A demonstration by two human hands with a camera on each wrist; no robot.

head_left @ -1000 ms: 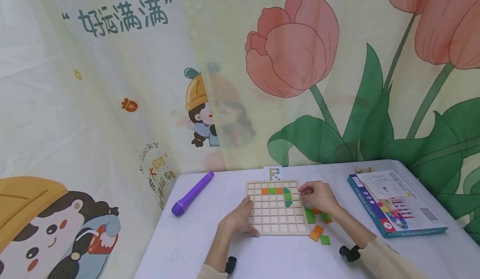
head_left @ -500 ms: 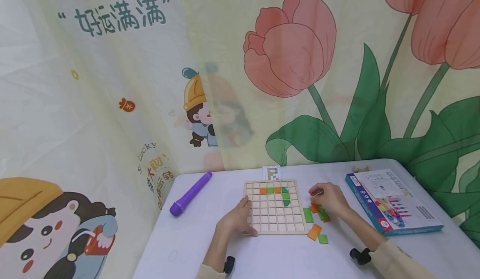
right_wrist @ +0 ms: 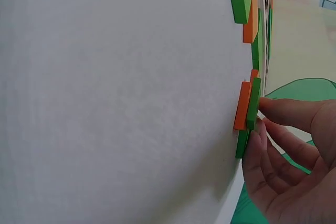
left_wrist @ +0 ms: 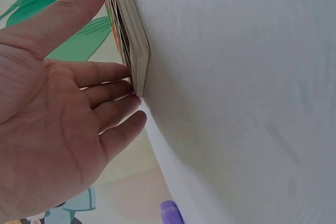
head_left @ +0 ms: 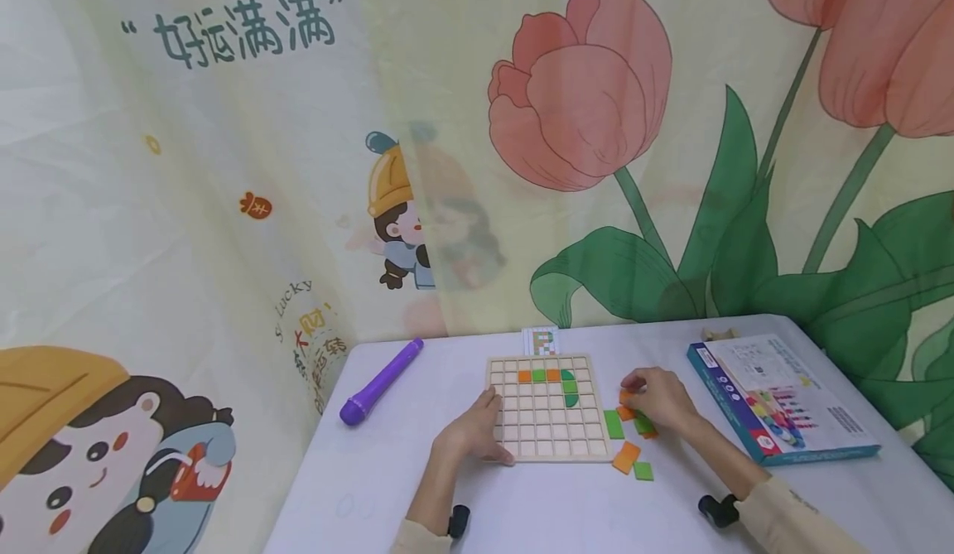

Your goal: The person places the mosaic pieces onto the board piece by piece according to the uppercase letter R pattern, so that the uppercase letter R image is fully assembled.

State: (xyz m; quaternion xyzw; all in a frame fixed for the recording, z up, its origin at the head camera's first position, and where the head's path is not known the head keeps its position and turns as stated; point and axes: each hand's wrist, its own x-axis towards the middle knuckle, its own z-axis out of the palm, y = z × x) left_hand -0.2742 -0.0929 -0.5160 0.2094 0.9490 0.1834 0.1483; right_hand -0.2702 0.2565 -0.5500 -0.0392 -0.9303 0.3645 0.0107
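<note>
On the white table point(head_left: 551, 508), the spread left hand point(head_left: 469, 435) is touching a square wooden board point(head_left: 551, 436). The right hand point(head_left: 660, 397) is half-hiding flat green and orange tiles point(right_wrist: 253, 104); I can't tell if it's pinching.

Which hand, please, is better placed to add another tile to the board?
Probably the right hand: it is at the loose tiles, while the left hand touches the grid board along its left edge.
</note>
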